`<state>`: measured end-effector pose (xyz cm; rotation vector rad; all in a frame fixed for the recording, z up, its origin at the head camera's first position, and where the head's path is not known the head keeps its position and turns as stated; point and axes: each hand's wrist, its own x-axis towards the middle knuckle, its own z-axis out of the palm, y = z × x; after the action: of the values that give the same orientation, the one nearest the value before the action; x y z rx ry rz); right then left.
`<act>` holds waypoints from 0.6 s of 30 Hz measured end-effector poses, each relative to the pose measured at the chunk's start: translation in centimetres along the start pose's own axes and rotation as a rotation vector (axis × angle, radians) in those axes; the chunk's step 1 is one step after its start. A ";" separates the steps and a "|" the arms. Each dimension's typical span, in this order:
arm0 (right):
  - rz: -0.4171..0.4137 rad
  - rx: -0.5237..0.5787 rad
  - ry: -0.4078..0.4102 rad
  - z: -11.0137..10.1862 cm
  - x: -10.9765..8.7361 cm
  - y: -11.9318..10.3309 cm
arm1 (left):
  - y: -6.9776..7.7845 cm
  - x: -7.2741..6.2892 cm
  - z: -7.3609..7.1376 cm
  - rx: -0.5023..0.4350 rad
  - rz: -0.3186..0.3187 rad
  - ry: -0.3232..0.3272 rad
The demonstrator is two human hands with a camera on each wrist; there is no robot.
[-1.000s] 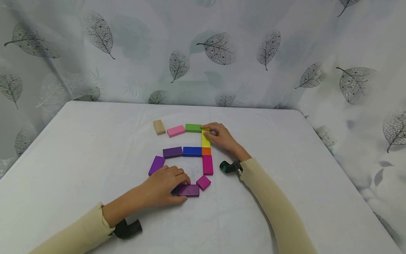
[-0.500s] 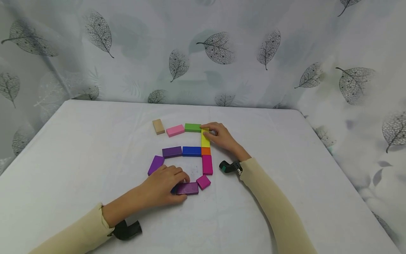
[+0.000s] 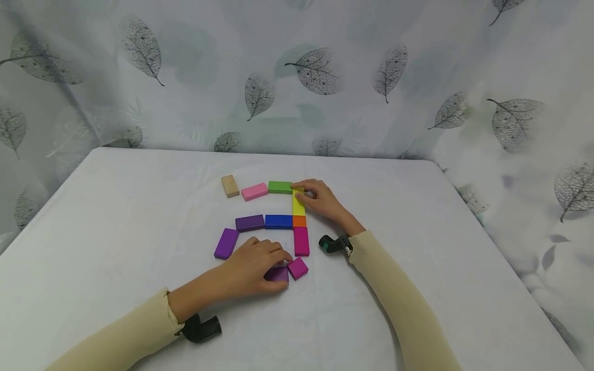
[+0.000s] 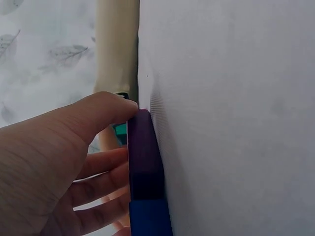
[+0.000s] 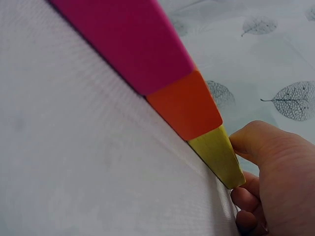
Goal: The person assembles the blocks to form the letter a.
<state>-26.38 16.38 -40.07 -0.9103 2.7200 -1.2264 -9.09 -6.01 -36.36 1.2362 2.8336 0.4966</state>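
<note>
My left hand [image 3: 252, 268] bends over a purple block [image 3: 277, 274]. Its thumb lies at the near edge and its fingers on the far side, with the index fingertip right at a small magenta block [image 3: 298, 268]. In the left wrist view, a blue block [image 4: 150, 216] adjoins the purple one. At the upper right of the layout, my right hand [image 3: 322, 201] pinches a yellow block [image 3: 298, 206], its index fingertip at the green block [image 3: 280, 187]. Below the yellow block are an orange block [image 3: 299, 221] and a longer magenta block [image 3: 301, 241].
Further blocks, blue [image 3: 278, 222], dark purple [image 3: 249, 222] and violet [image 3: 226, 243], curve to the left. Pink [image 3: 254, 191] and tan [image 3: 230, 186] blocks lie at the back. The white table [image 3: 139, 206] meets a leaf-print curtain [image 3: 195, 77].
My left hand has slid right along the purple block, its index finger reaching the small magenta block. The purple block has shifted slightly away from me. The right hand stays at the yellow block.
</note>
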 end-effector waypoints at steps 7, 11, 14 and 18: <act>-0.007 -0.011 0.016 0.1 0.0 -0.1 | 0.0 0.0 -0.1 0.010 0.001 -0.008; -0.009 -0.007 0.016 0.2 0.0 0.0 | -0.1 -0.1 -0.3 0.018 -0.004 -0.016; -0.011 -0.012 0.018 0.2 0.0 0.1 | -0.2 -0.1 -0.3 0.016 0.000 -0.026; -0.003 -0.016 0.018 0.2 0.0 -0.1 | -0.3 -0.1 -0.2 0.002 0.005 -0.045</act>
<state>-26.26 16.25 -40.15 -0.9104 2.7473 -1.2212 -9.26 -6.38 -36.25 1.2383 2.7959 0.4599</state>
